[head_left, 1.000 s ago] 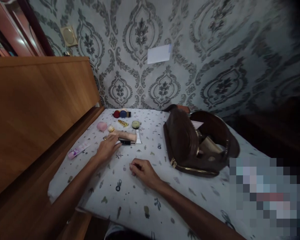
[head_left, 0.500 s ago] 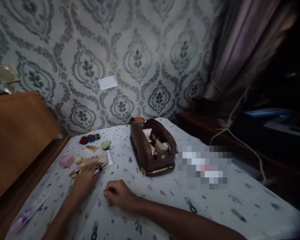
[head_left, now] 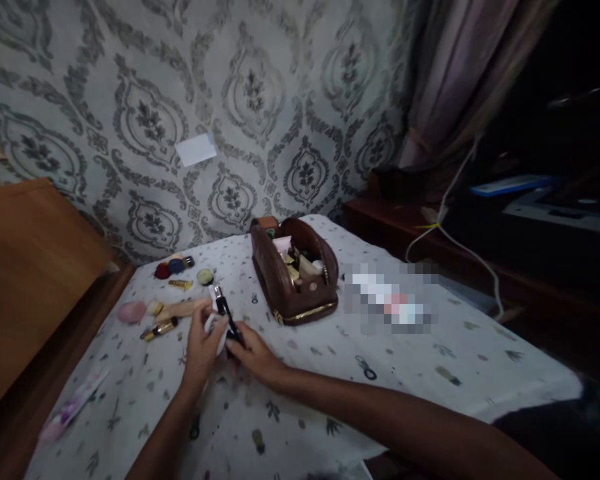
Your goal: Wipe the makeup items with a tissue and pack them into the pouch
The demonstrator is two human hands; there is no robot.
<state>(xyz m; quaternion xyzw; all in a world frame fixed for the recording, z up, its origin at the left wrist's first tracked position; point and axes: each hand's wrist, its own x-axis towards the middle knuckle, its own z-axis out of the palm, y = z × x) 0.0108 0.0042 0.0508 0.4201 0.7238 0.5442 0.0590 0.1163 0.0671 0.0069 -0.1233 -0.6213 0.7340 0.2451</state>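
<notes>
My right hand is closed around the lower end of a slim black cosmetic tube with a silvery tip, which stands tilted over the cloth. Close beside it, my left hand pinches a soft white piece, perhaps a tissue, against the tube. What lies under the fingers is partly hidden. Left of my hands lie a gold-and-black tube and a beige flat item. An open brown cosmetic bag filled with small items stands behind my right hand.
Toward the back left lie a pink sponge-like piece, a small yellow tube, a round greenish jar and a dark blue round item. A purple-and-white packet is at the left edge. A blurred patch covers something right of the bag.
My left hand has lifted the black tube off the cloth and brought it right to my right hand, which now grips it. A white piece now shows in my left hand.
</notes>
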